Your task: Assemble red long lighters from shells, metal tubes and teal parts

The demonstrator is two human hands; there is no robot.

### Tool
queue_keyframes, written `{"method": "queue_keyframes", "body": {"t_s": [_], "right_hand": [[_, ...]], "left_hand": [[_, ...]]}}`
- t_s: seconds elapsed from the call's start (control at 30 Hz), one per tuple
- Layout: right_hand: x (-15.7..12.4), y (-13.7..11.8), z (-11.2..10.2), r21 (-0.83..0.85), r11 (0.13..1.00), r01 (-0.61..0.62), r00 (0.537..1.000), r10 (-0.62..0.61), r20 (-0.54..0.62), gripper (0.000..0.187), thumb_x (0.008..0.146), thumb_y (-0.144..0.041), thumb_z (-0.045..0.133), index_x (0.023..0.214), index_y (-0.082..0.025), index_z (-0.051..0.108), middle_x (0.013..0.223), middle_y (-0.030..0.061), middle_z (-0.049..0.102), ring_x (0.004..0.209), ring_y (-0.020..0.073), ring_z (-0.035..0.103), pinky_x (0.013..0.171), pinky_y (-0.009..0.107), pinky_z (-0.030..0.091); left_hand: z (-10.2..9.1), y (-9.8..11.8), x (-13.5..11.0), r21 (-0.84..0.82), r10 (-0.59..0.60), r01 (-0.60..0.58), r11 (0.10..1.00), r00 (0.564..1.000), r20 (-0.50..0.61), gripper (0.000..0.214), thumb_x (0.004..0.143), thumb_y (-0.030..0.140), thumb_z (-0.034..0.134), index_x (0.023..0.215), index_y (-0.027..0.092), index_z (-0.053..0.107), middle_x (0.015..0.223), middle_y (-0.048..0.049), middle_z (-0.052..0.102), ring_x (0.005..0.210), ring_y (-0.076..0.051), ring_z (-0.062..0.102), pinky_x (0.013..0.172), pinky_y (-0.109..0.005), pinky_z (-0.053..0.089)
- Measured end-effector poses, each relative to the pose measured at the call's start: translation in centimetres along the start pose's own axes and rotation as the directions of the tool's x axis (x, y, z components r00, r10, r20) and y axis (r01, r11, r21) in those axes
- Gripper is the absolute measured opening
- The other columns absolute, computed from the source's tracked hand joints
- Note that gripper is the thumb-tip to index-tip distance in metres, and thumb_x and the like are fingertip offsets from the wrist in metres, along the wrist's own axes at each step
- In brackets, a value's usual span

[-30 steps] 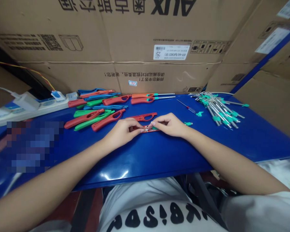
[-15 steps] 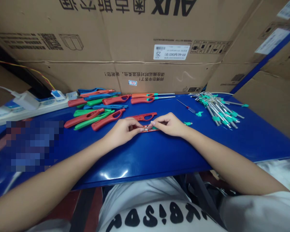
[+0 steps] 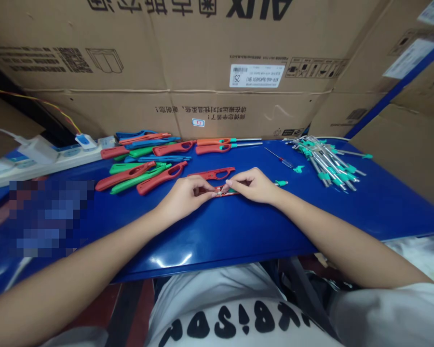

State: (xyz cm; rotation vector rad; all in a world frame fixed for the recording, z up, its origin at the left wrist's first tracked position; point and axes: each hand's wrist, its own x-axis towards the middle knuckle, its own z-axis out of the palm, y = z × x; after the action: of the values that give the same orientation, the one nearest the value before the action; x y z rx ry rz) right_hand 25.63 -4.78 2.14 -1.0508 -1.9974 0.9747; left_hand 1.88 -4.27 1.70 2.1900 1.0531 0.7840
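Note:
My left hand (image 3: pixel 183 196) and my right hand (image 3: pixel 255 185) meet at the middle of the blue table (image 3: pixel 224 231). Both pinch a red lighter shell half (image 3: pixel 221 191) lying flat, with a small metal and green part inside it. Fingers of both hands are curled onto it. A second red shell half (image 3: pixel 213 173) lies just behind the hands. A loose green piece (image 3: pixel 281 183) sits right of my right hand.
A pile of red, green and blue lighter shells (image 3: pixel 144 164) lies at the left rear. Two assembled lighters (image 3: pixel 226 145) lie at the back. A heap of metal tubes with green ends (image 3: pixel 327 161) and a small screwdriver (image 3: pixel 279 159) lie right. A power strip (image 3: pixel 39 156) and cardboard boxes (image 3: pixel 210 67) stand behind.
Both hands stay on the red shell half, with only slight finger movement at the small part. Nothing else has moved.

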Motion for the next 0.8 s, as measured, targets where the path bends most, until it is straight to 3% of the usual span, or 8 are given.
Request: {"method": "queue_keyframes", "body": {"t_s": [0.27,0.4,0.5,0.63,0.8], "right_hand": [[-0.1,-0.1,0.0,-0.01,1.0,-0.003,1.0,0.003,0.005,0.031,0.09,-0.043,0.063,0.084,-0.018,0.08,0.091,0.0075,0.08,0.086,0.0215,0.075,0.078,0.031,0.058],[0.0,-0.2,-0.4,-0.025,0.999,-0.027,0.999,0.026,-0.038,0.034,0.092,-0.045,0.059,0.096,-0.016,0.078,0.088,0.0071,0.078,0.063,0.0145,0.065,0.059,0.027,0.05],[-0.1,-0.5,-1.3,-0.146,0.986,0.083,0.995,-0.091,-0.05,0.029,0.093,-0.041,0.06,0.097,-0.017,0.076,0.095,0.0084,0.075,0.062,0.0126,0.058,0.058,0.027,0.046],[-0.2,-0.5,-2.9,-0.312,0.925,0.218,0.975,-0.193,0.11,0.016,0.09,-0.029,0.064,0.096,-0.018,0.074,0.097,0.0072,0.067,0.068,0.0125,0.054,0.064,0.027,0.045],[-0.4,-0.4,-3.6,-0.342,0.913,0.221,0.959,-0.14,0.247,0.013,0.085,-0.017,0.064,0.097,-0.017,0.069,0.091,0.0045,0.066,0.073,0.0133,0.055,0.066,0.025,0.044]], "left_hand": [[-0.6,1.1,-0.3,0.115,0.085,-0.089,0.989,0.996,0.037,0.018,0.091,0.03,0.067,0.097,0.019,0.08,0.09,-0.0062,0.073,0.073,-0.016,0.064,0.069,-0.028,0.049],[-0.9,1.3,-0.5,0.152,0.088,-0.094,0.984,0.995,0.046,0.021,0.091,0.032,0.067,0.103,0.019,0.079,0.09,-0.0062,0.073,0.068,-0.015,0.062,0.066,-0.028,0.049],[-1.1,1.4,-0.5,0.192,0.108,-0.108,0.976,0.994,0.01,0.024,0.091,0.032,0.067,0.108,0.018,0.076,0.097,-0.0075,0.073,0.07,-0.016,0.063,0.068,-0.029,0.051],[-1.2,1.6,-0.6,0.3,0.22,-0.217,0.929,0.975,0.022,0.023,0.094,0.032,0.064,0.111,0.019,0.073,0.107,-0.0087,0.071,0.097,-0.023,0.065,0.088,-0.037,0.053],[-0.8,1.7,-0.8,0.296,0.321,-0.375,0.879,0.922,0.215,0.029,0.099,0.027,0.057,0.125,0.022,0.066,0.129,-0.0106,0.065,0.123,-0.027,0.058,0.107,-0.044,0.046]]}}
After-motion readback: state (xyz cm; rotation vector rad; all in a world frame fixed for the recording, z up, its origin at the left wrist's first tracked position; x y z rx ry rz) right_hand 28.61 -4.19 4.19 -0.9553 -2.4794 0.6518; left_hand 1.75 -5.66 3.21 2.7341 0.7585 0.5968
